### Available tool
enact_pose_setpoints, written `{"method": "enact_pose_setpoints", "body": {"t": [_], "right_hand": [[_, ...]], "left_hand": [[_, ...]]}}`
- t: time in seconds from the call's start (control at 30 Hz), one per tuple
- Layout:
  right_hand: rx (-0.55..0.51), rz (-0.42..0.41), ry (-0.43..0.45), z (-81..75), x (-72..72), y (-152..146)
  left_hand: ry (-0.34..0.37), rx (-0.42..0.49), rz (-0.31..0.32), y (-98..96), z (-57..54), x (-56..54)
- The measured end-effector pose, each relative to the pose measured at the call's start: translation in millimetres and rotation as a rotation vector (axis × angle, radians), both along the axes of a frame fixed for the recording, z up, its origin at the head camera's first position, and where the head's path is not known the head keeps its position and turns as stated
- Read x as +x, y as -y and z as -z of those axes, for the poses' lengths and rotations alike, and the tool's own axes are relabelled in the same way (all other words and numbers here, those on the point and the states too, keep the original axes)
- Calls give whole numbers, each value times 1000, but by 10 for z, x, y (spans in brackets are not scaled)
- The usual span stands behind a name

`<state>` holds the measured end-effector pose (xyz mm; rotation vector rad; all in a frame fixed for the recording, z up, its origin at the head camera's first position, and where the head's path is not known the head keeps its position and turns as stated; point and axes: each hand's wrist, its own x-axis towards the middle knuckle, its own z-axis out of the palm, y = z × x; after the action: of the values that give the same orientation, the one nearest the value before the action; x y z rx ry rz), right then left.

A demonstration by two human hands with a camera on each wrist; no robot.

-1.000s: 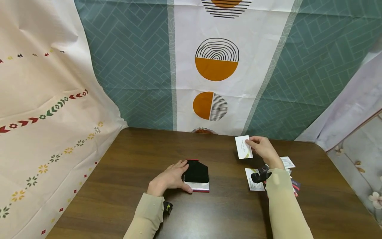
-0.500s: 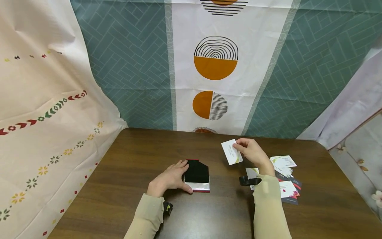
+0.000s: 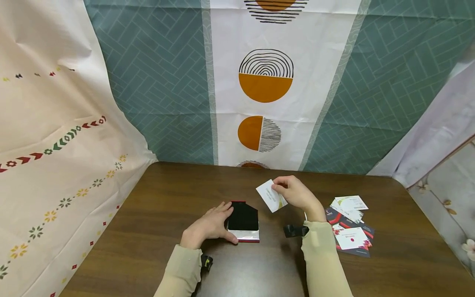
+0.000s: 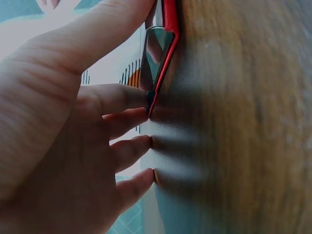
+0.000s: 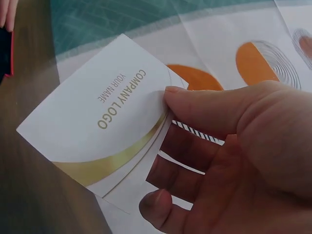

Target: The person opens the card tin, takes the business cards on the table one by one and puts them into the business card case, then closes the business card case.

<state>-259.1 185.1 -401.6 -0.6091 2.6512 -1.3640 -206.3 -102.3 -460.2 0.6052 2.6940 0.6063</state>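
My left hand holds a card case by its left side on the table, thumb at the near corner and fingers at the far one. The case has a black panel, a silvery strip and red edges; in the left wrist view, its red rim lies close over the wood. My right hand pinches a white business card between thumb and fingers, up and right of the case. That card reads "COMPANY LOGO" and "YOUR NAME" above a gold curve in the right wrist view.
Several business cards, white and dark, lie in a loose overlapping pile to the right, with a white card on top at the near end. The brown table runs back to a patterned cloth; another cloth hangs at left.
My right hand has carried the business card leftward from near the pile toward the card case, tilting it on the way. My left hand has stayed at the case.
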Motion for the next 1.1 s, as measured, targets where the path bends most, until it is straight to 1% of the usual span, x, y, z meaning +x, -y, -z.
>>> {"method": "enact_pose_setpoints", "body": {"t": [0.13,0.27,0.37,0.5,0.67,0.93,1.1], "right_hand": [[32,-40,-12,4,5,101],[69,-69,-57,7,8,202],[72,-98,-77,5,14,269],[64,-116,-74,20,23,351],[81,-122,-64,56,25,432],[106,-159,-96,101,17,540],[114,-170,-81,129,32,607]], "left_hand": [[3,-4,-2,-3,6,2],[10,-7,-18,-7,-4,-1],[5,-10,-17,-9,-12,-5],[6,-6,-9,-9,-17,-7],[11,-5,-8,-10,-14,-6],[-16,7,-7,-8,20,-22],[-31,14,-8,-3,39,-24]]}}
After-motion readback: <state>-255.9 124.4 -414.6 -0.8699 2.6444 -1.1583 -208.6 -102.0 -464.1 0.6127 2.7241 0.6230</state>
